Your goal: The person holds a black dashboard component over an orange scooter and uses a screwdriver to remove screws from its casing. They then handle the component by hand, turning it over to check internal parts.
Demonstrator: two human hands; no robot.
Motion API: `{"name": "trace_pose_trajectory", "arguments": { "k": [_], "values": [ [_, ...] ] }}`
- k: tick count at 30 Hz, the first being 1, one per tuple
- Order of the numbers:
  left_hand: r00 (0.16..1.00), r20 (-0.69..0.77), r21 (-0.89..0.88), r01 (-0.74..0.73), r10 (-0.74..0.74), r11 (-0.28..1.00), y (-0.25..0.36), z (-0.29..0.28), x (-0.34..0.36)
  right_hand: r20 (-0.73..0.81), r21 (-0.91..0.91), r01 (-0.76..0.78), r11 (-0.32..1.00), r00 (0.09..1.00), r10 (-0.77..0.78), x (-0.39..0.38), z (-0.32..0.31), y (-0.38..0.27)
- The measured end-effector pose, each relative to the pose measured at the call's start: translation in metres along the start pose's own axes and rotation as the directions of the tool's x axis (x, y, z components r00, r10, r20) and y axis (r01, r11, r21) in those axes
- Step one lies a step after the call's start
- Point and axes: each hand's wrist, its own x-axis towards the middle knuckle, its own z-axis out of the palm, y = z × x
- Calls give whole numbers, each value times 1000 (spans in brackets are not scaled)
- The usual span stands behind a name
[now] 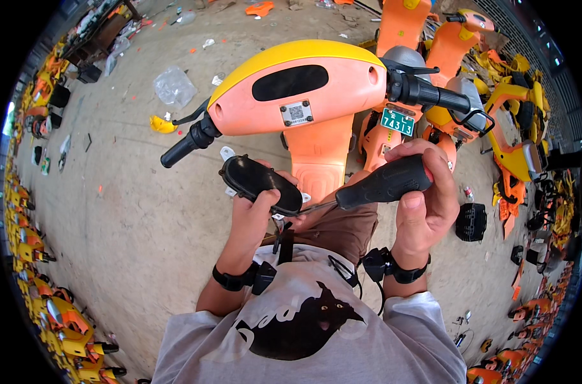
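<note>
My left hand (pixel 255 217) grips a black oval display unit (pixel 252 176) with white mounting tabs, held below the scooter's handlebar housing. My right hand (pixel 425 217) holds a black screwdriver (pixel 377 185) by its thick handle; the shaft points left to the unit's lower right edge, where a white tab is, and seems to touch it. A short dark cable hangs under the unit. The pink-and-yellow housing (pixel 239 112) in front of me has a black oval panel (pixel 289 83), a square code plate and two black grips. My legs are beneath my hands.
More orange and yellow scooters (pixel 451 57) stand close at the front right. Rows of them line the left (pixel 31 243) and right edges. A black basket (pixel 471 222), a crumpled plastic bag (pixel 174 86), a yellow part (pixel 163 125) and scraps lie on the concrete floor. A dark bench (pixel 95 35) is at the back left.
</note>
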Motion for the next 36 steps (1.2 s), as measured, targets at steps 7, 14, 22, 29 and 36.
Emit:
{"name": "trace_pose_trajectory", "arguments": {
  "k": [7,14,22,29,36],
  "values": [
    [1000,12,-31,9,-8,999,4,-2,1,-74,135,-156,979,983,167,-2,14,-10],
    [1000,13,-23,-6,7,1000,7,-2,1,-50,121,-60,991,996,67,-3,9,-2],
    [999,48,-27,-12,13,1000,6,-6,2,-129,-143,-246,959,965,228,-17,3,-13],
    [976,216,-154,16,18,988,7,-10,2,-218,238,-311,920,906,363,-7,19,-36],
    [952,305,-126,53,-12,991,15,-7,-5,-384,164,-106,981,909,163,-8,13,-25]
  ]
}}
